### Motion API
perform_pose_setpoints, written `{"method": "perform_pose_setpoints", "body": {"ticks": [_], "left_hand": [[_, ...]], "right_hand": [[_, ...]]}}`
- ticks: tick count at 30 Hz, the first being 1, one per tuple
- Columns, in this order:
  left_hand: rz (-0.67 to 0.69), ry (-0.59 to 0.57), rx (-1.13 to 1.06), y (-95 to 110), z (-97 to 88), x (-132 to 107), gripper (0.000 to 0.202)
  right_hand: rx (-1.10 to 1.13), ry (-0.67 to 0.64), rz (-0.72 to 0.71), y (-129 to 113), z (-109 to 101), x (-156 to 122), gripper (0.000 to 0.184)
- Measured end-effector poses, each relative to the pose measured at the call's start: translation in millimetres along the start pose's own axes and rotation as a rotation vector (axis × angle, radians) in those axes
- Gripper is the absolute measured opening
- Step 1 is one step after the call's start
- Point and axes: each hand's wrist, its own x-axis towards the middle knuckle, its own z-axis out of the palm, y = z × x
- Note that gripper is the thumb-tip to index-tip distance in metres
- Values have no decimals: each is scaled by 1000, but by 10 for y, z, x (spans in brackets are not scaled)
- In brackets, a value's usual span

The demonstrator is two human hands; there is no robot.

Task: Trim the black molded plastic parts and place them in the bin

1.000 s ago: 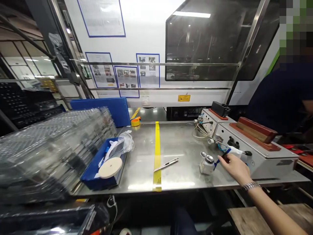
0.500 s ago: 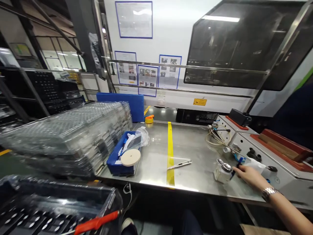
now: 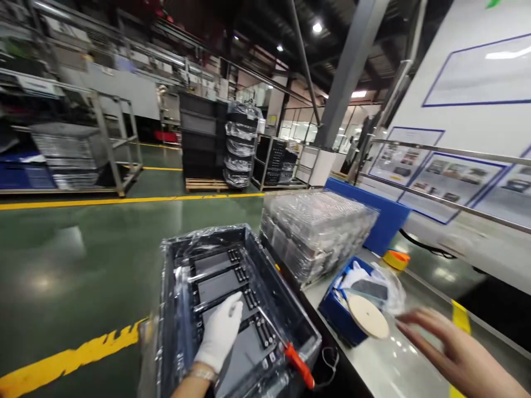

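My left hand (image 3: 219, 334), in a white glove, reaches into a black crate (image 3: 307, 337) lined with clear plastic. It is over dark flat parts (image 3: 216, 286) with short black cylinders along one side. Its fingertips are partly hidden against the parts, so I cannot make out a grip. A red-handled tool (image 3: 298, 365) with a thin metal shaft rests across the crate's right side. My bare right hand (image 3: 452, 348), blurred, is over the metal bench (image 3: 373, 367), fingers stretched out and holding nothing. Nearest to it is a cream round disc (image 3: 368, 316) on a blue box (image 3: 334, 315).
Behind the crate stands a plastic-wrapped stack of clear trays (image 3: 315, 226), with a blue panel (image 3: 369, 215) behind it. A roll of orange tape (image 3: 396, 260) lies at the bench's back edge. Black crates (image 3: 203, 143) stand on a pallet across the green floor.
The view has swung left toward the crate, and my gloved left hand has come into sight inside it. My right hand has left the blue pen-like item by the white bottle and moved left, now open.
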Motion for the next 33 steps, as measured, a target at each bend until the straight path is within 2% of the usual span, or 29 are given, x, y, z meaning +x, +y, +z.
{"method": "perform_pose_setpoints", "body": {"ticks": [2,5,7,10,13,16,18,21,25,27,30,33], "left_hand": [[28,28,104,15,-25,-32,54],[61,66,217,40,-68,-58,52],[89,79,276,55,-80,-63,50],[112,63,310,73,-80,-70,49],[133,61,286,75,-66,-78,48],[216,132,220,140,-52,-102,42],[332,232,175,303,-61,-138,37],[566,338,154,773,-110,-204,30],[815,285,136,1568,-107,-163,26],[898,190,231,1895,-8,-54,27],[920,23,377,2208,245,138,27],[929,-25,421,2322,511,236,20]], "right_hand": [[51,-109,-135,-342,210,637,56],[57,-127,-181,-776,495,1505,49],[67,-182,-158,-957,653,1917,44],[114,-365,-69,-1037,829,2256,39],[182,-494,31,-978,918,2383,41],[241,-545,87,-914,938,2432,43],[268,-569,109,-896,940,2454,43],[299,-603,141,-898,959,2494,39],[322,-639,207,-918,996,2554,35],[340,-652,227,-930,996,2574,35],[364,-656,216,-946,967,2569,35],[348,-628,171,-955,935,2503,37]]}}
